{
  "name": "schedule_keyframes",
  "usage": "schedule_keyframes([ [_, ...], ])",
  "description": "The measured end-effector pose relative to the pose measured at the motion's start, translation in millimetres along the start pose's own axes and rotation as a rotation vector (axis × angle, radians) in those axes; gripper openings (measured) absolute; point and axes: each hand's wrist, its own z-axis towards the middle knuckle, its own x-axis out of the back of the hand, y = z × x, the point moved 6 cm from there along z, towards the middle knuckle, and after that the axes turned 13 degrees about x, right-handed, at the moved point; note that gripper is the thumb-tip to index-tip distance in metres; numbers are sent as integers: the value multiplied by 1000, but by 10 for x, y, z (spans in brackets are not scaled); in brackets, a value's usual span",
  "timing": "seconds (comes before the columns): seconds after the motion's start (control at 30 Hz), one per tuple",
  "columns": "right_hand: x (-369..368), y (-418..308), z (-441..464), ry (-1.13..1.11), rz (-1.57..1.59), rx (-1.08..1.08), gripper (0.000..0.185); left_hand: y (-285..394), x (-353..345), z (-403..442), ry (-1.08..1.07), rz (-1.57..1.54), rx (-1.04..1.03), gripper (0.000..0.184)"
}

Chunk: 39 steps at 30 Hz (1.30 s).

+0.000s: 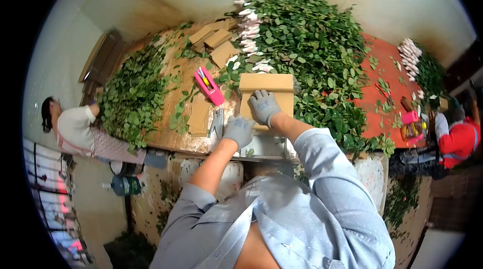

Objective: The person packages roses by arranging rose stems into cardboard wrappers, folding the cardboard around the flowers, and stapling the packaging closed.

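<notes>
We press our right hand [265, 108], in a gray work glove, palm down on a sheet of folded cardboard [266, 83] near the front edge of a wooden surface [168, 135], its grip laid out with the fingers extended over the tan board. Our left hand [238, 131], gloved alike, sits at the near left corner of the board with fingers bent; we cannot tell whether its grip pinches the edge or only rests beside it. The cardboard lies directly in front of us, just beyond a white, shallow tray [269, 149] that shows between our forearms.

To the left of the board we see a metal tool [217, 122], its kind unclear, then a few cardboard strips [198, 118] and a bright pink tape dispenser [217, 96]. Farther back, more cardboard pieces [217, 38] lie in a loose pile. A broad heap of leafy stems [312, 32] fills the area behind and to the right, with pale bundled tips [249, 32] lined along its left side; a second leafy heap [133, 98] spreads at far left, next to a co-worker in a cream top [75, 130]. At far right, beyond a red surface [370, 113] strewn with leaves, we see another co-worker in a red sleeve [457, 143].
</notes>
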Motion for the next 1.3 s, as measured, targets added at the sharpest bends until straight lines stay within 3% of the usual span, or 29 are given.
schedule_keyframes([
  [0.07, -21, 2, 4, 18, 28, 46, 36, 4, -73, 64, 39, 12, -60, 32],
  [0.13, -7, 26, 5, 74, 61, 17, 35, -71, -22, 38, -1, -38, 37, 34],
  [0.2, -50, 44, 37, 89, 102, 79, 33, -150, 90, 7, -115, -350, -92, 44],
  [0.23, -61, 70, 26, 136, 94, 70, 32, -342, 92, 36, -244, -647, 4, 54],
  [0.27, -73, 78, 0, 181, 85, 48, 32, -515, 36, 48, -242, -653, 29, 54],
  [0.33, -77, 82, 14, 196, 44, 51, 32, -1133, -152, 223, -17, -888, 374, 59],
  [0.37, -82, 89, 21, 165, 41, 44, 33, -1314, -194, 284, -7, -894, 380, 59],
  [0.43, -70, 67, 3, 133, 34, 49, 36, -1814, -260, 300, 169, -408, 614, 71],
  [0.47, -82, 73, 10, 133, 32, 49, 36, -2009, -396, 357, 170, -410, 613, 71],
  [0.53, -61, 65, 2, 155, 16, 52, 39, -2279, -500, 407, 157, -131, 777, 87],
  [0.57, -88, 73, 1, 116, 40, 34, 43, -2403, -626, 462, 36, -107, 813, 97],
  [0.77, -159, 94, -9, 127, 26, 34, 48, -2628, -718, 584, -150, -53, 786, 102],
  [0.9, -185, 123, -10, 130, 78, 18, 49, -2597, -390, 423, -48, -34, 739, 108],
  [0.97, -96, 113, -27, 198, 94, 61, 46, -2550, 8, 247, 268, -175, 760, 99],
  [1.0, -59, 128, -18, 182, 81, 31, 46, -2538, 5, 269, 254, -187, 728, 99],
  [1.07, 28, 93, -11, 170, 150, 12, 43, -2506, 89, 257, 623, -906, 552, 74],
  [1.1, 73, 82, 3, 197, 166, 17, 41, -2230, 153, 383, 594, -1342, 256, 45],
  [1.13, 99, 76, 4, 204, 178, 19, 43, -2011, 98, 471, 564, -1365, 241, 45],
  [1.2, 89, 91, 4, 215, 199, 19, 43, -1456, -95, 645, 136, -1687, 87, 27],
  [1.3, 69, 128, -11, 95, 188, -29, 45, -760, -323, 740, -349, -1683, 25, 13],
])
